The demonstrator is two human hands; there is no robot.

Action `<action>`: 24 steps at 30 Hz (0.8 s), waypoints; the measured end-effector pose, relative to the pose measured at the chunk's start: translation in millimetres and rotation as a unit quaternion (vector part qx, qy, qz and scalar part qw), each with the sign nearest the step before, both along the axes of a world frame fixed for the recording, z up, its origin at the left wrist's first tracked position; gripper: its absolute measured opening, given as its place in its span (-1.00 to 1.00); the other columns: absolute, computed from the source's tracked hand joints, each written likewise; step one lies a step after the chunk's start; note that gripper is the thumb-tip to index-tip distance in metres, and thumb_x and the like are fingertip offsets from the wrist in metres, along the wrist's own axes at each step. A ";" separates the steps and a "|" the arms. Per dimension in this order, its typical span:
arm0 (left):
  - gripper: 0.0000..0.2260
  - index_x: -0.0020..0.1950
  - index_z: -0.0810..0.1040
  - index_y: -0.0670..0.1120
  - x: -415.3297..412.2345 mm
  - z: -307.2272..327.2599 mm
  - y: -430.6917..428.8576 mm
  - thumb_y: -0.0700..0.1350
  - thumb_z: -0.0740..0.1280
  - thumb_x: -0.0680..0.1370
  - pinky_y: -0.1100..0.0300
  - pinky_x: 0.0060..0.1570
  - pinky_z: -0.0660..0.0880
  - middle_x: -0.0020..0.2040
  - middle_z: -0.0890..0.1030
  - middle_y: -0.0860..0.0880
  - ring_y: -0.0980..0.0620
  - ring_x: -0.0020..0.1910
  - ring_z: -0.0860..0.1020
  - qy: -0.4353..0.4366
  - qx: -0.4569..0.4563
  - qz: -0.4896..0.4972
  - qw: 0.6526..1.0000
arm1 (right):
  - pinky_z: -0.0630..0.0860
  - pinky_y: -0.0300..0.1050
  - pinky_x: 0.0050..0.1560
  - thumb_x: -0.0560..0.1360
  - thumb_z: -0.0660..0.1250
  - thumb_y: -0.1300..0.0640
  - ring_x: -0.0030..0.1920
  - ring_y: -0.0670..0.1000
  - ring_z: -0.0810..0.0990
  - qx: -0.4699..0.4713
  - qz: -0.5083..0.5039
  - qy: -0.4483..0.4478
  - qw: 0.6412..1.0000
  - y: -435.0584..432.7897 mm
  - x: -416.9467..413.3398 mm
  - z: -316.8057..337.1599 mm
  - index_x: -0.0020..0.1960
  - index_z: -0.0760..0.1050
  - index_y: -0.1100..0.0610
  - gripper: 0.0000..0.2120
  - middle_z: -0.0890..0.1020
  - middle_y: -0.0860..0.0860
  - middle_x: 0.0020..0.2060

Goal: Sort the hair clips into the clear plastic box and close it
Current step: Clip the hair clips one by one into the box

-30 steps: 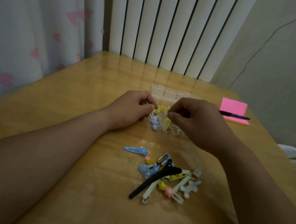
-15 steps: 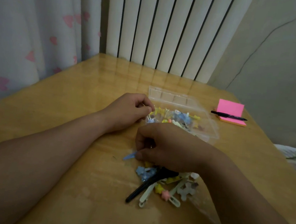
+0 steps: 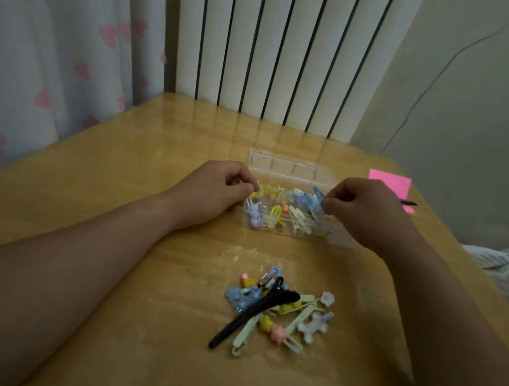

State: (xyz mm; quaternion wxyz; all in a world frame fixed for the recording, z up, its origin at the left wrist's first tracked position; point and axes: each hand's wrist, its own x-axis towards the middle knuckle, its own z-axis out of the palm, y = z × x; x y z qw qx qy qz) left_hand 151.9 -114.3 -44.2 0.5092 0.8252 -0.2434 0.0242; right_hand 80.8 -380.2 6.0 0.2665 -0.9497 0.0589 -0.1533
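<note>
Right hand [image 3: 367,212] grip: pinching blue clip [image 3: 319,196] over clear plastic box [image 3: 284,165] right end; left hand [image 3: 212,190] pinching left rim.

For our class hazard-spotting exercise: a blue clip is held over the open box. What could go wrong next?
1. The right hand pinches the blue clip over an already crowded box; it could slip out or land in the wrong compartment.
2. The long black clip looks longer than the compartments and may block the lid.
</note>
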 end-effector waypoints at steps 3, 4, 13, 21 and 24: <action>-0.91 0.07 0.71 -0.04 -0.1 0.0 0.3 -0.13 0.39 0.66 0.30 -0.19 0.53 -0.20 0.67 -0.02 0.21 -0.30 0.57 0.001 0.001 -0.001 1.000 | 0.64 0.01 -0.19 0.53 0.51 0.09 -0.22 -0.04 0.65 -0.026 0.014 0.015 0.999 8.9 1.5 -4.5 -0.10 0.67 0.00 -0.95 0.69 -0.09 -0.19; -0.91 0.07 0.71 -0.04 -0.1 0.2 0.3 -0.13 0.39 0.66 0.30 -0.18 0.53 -0.20 0.67 -0.02 0.21 -0.29 0.57 0.001 0.000 -0.002 1.000 | 0.67 0.07 -0.12 0.54 0.49 0.10 -0.21 -0.04 0.66 -0.038 0.016 0.017 0.999 10.6 2.0 -6.2 -0.10 0.67 0.01 -0.96 0.69 -0.09 -0.19; -0.90 0.07 0.71 -0.04 -3.0 2.3 0.8 -0.13 0.39 0.66 0.14 -0.09 0.57 -0.18 0.66 -0.02 0.16 -0.25 0.58 0.008 -0.003 -0.005 1.000 | 0.68 0.10 -0.12 0.57 0.45 0.09 -0.21 -0.04 0.64 -0.052 0.018 0.011 0.998 13.3 2.1 -10.5 -0.08 0.67 0.00 -0.94 0.68 -0.10 -0.19; -0.90 0.09 0.71 -0.07 -5.4 5.2 0.9 -0.15 0.38 0.66 0.20 -0.12 0.55 -0.11 0.69 -0.12 0.14 -0.25 0.57 0.011 0.003 -0.005 1.000 | 0.51 -0.22 -0.20 0.58 0.47 0.02 -0.21 -0.17 0.64 -0.016 0.139 -0.018 0.990 22.7 -9.3 7.8 -0.06 0.66 -0.04 -0.94 0.69 -0.13 -0.22; -0.90 0.09 0.70 -0.07 -6.1 5.2 1.1 -0.14 0.38 0.67 0.19 -0.12 0.55 -0.13 0.68 -0.12 0.15 -0.25 0.57 0.011 -0.001 -0.005 1.000 | 0.58 -0.17 -0.09 0.57 0.49 0.05 -0.15 -0.20 0.68 -0.006 0.247 0.076 0.966 32.2 -19.6 19.8 -0.05 0.68 -0.09 -0.96 0.72 -0.18 -0.16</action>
